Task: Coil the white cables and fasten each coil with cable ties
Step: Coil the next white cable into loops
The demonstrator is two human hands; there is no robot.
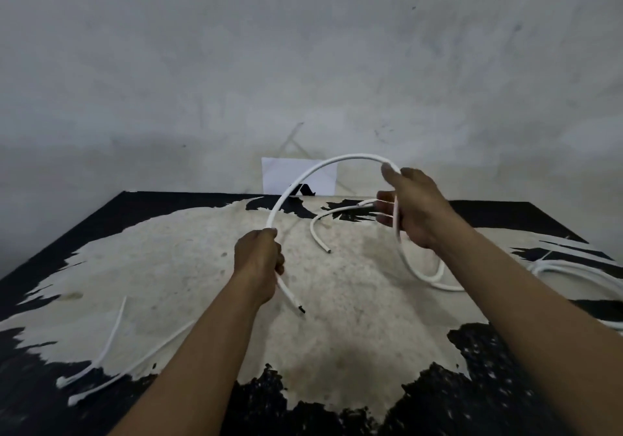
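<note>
White cable (354,156) arched between two hands above the desk (168,267)!
Left hand (259,260) fingers clamp it near its cut end, right hand (418,209) fingers grip the loop; cable ties (111,344) lie by the near-left edge.

No text can be read. The white sheet (276,174) beyond the left hand (258,260) bears a black mark (305,191), perhaps a logo, not legible.
</note>
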